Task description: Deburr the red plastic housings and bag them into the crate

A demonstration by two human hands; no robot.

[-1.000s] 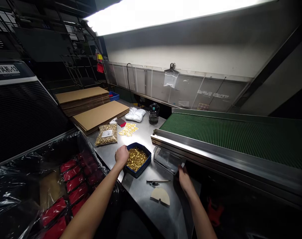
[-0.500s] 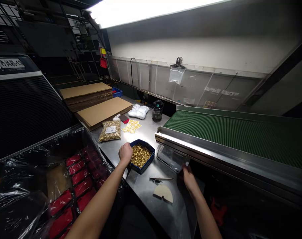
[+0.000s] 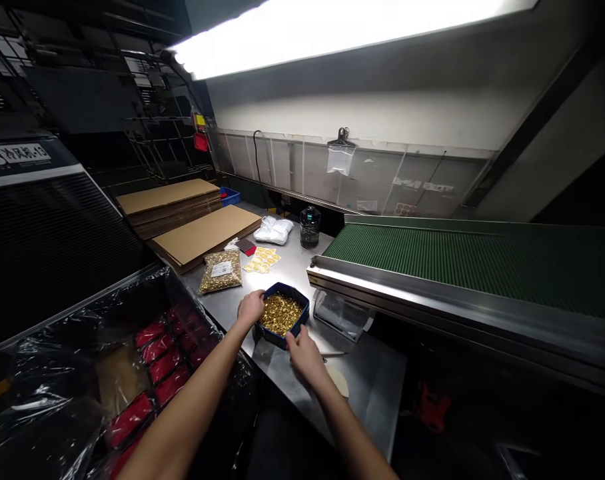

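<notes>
Blue walls ring the tray (image 3: 272,338), probably to keep its loose gold pieces (image 3: 282,312) from scattering over the metal table (image 3: 375,380). It lies between the person's two hands: the left hand (image 3: 251,308) curls over the left rim, seemingly to steady it, while the right hand (image 3: 306,353) has thumb and finger at the near right corner; whether they pinch it, I cannot tell. Just right, a clear bin (image 3: 340,312) sits beneath the conveyor's (image 3: 432,263) edge; beyond the left hand lies a labelled bag (image 3: 221,269), likely kept within reach.
</notes>
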